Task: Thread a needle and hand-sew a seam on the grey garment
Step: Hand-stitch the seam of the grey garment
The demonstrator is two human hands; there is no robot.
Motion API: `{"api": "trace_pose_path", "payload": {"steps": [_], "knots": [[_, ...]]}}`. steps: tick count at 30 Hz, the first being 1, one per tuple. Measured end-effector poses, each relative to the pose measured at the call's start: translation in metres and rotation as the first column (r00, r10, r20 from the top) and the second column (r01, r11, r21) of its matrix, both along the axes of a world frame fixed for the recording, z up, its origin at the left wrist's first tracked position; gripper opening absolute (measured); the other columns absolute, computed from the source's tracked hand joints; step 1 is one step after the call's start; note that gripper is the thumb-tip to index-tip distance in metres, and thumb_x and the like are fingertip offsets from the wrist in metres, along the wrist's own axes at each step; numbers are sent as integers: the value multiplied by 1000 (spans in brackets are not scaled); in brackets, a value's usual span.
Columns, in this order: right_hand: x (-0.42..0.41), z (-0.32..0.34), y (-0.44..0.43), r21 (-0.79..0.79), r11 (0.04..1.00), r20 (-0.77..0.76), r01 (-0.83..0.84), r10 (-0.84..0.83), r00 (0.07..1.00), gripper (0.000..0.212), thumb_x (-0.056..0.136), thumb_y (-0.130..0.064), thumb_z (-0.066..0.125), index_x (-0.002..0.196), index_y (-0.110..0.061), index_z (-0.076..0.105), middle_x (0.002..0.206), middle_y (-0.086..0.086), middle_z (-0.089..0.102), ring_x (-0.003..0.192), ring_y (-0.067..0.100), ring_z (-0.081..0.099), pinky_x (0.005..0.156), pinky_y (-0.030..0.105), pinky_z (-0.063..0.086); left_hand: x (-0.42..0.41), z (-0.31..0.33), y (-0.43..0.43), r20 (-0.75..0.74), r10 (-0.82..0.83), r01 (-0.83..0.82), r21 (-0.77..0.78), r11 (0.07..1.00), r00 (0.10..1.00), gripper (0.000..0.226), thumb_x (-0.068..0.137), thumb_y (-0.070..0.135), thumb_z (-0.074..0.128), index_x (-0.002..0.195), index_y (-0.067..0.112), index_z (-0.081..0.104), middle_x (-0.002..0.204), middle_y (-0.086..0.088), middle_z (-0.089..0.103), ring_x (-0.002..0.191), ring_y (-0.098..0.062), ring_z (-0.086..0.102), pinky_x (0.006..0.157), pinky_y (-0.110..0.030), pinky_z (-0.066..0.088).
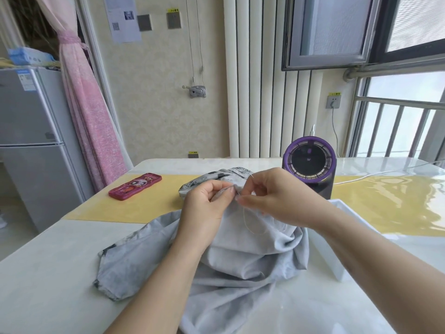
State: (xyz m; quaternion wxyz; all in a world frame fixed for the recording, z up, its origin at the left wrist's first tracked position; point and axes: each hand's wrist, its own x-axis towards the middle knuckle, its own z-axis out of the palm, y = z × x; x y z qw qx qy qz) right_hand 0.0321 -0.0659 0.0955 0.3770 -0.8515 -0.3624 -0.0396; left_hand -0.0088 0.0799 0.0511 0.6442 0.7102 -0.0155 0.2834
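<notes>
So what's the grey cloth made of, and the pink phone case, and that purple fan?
Grey garment: thin woven cloth with a matte look; it drapes in soft folds. Pink phone case: probably rubbery silicone, with rounded edges and a dull sheen. Purple fan: hard plastic, smooth and slightly glossy on its ring.

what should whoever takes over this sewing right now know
Left hand pinches a raised fold of the grey garment, which lies bunched on the table.
Right hand pinches the thread at that fold; a loop of it hangs below. The needle is too thin to make out.
Done: threading, it seems; stitching is under way.
Left: finish the seam; how much is already sewn cannot be told.
</notes>
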Motion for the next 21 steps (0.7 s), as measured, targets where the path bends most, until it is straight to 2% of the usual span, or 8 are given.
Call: {"api": "trace_pose_path", "payload": {"steps": [4,6,8,11,15,17,21], "knots": [[1,6,-10,-63,998,-8,-31,31,999,17,81,-37,69,77,-21,66,40,-14,41,40,4,35,43,14,27,1,-2,0,10,13,-13,29,999,1000,10,87,7,64,84,17,66,79,6,69,72,6,62,69,-7,43],[4,11,-14,-17,1000,-4,-6,6,1000,22,79,-42,69,87,-22,65,40,-12,41,38,4,36,43,14,28,0,-3,1,19,3,-4,34,999,1000,8,86,9,65,87,17,67,84,5,71,78,2,64,72,-8,44],[7,16,-18,-15,999,84,52,-50,995,24,82,-37,68,101,-23,63,42,-9,39,39,5,36,44,15,29,-2,-3,4,36,-12,11,30,999,999,8,86,7,65,87,15,67,83,7,71,77,3,63,72,-7,43],[10,21,-16,-160,981,213,106,-70,974,31,83,-32,67,114,-28,63,51,-9,42,44,4,40,46,15,31,-5,-2,6,55,-36,34,46,998,998,12,85,5,65,84,16,66,73,14,70,72,7,61,69,-6,42],[15,24,-11,-315,944,237,101,-25,971,16,81,-38,67,94,-29,70,60,-10,47,54,4,44,54,23,37,-8,-1,9,71,-31,21,141,990,997,16,84,6,66,81,22,66,74,19,69,74,7,61,71,-6,42],[17,26,-10,-341,935,259,100,-9,966,10,82,-37,68,82,-27,67,59,-9,47,52,5,43,52,23,35,-9,0,10,79,-16,3,169,986,997,16,84,6,67,81,22,66,73,17,69,74,6,61,72,-6,41],[24,29,-17,-311,939,289,147,-54,956,23,77,-43,72,64,-30,57,56,-7,48,52,10,45,52,27,35,-8,3,14,66,32,-45,208,977,997,16,83,7,69,78,23,67,72,16,68,69,9,60,69,-5,41]]}}
